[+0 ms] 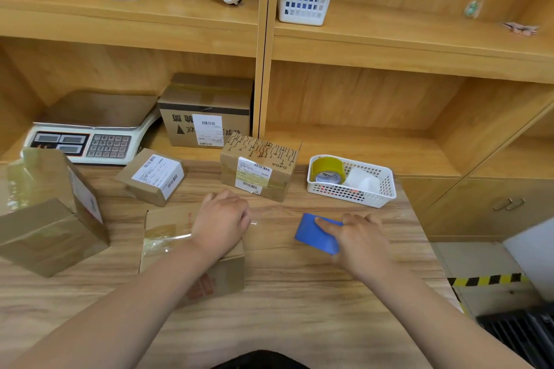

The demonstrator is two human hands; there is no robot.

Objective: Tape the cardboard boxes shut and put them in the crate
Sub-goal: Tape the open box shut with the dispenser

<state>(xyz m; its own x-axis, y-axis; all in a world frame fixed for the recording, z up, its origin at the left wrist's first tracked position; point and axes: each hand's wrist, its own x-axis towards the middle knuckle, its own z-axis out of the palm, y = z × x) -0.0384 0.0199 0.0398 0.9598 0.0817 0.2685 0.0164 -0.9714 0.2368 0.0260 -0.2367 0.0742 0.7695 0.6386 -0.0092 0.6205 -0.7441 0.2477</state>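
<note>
A low cardboard box (168, 237) with red print and clear tape across its top lies on the wooden table (299, 293) in front of me. My left hand (221, 222) rests palm down on the box's right end, and a glint of clear tape shows at its fingertips. To the right, my right hand (362, 241) holds a flat blue scraper (314, 234) just above the table, index finger laid along it. The black crate (521, 335) is on the floor at the lower right.
More boxes surround the spot: a large taped one (54, 219) at left, a small labelled one (153, 175), a patterned one (257, 168), and one on the shelf (207, 117). A white basket (386, 192) holds a tape roll (328, 171). A scale (90, 135) stands back left.
</note>
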